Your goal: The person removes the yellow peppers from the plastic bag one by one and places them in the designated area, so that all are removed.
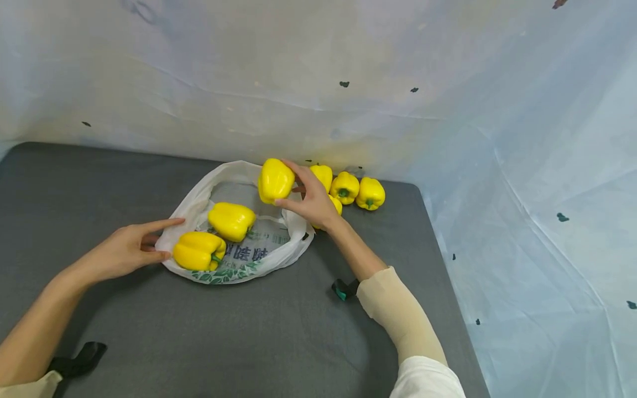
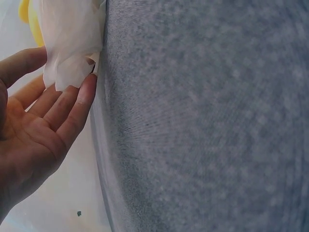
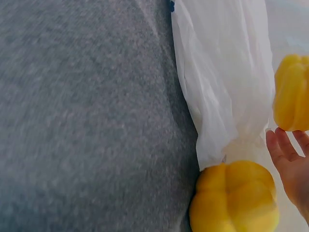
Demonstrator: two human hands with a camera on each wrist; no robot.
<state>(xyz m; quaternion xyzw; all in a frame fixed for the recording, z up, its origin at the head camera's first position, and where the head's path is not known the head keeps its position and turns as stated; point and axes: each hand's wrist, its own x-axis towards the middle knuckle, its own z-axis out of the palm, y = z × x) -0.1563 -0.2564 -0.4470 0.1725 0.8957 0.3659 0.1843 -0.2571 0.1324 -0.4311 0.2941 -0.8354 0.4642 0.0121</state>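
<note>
Right hand in my head view holds a yellow pepper between thumb and fingers, raised over the far right part of the plastic bag. The skin looks smooth and glossy, so I judge that a loose grip could let it slip; dropped too far right, it might catch the rim and roll outside. Two other peppers lie inside the bag, the nearer one close to my left hand. If the held one fell on them, they could be knocked against the soft wall. More peppers sit on the gray table just past the bag's right side; a low forearm could brush them.

From my left wrist, the fingers are spread and fairly straight, touching the crumpled edge of the plastic, with no firm pinch that I can see. With so light a touch, the rim could sag or the whole bag slide.

From my right wrist, the held pepper is cut off by the frame edge above my fingertips. One pepper lies close beside the bag, where shifting plastic might nudge it.
</note>
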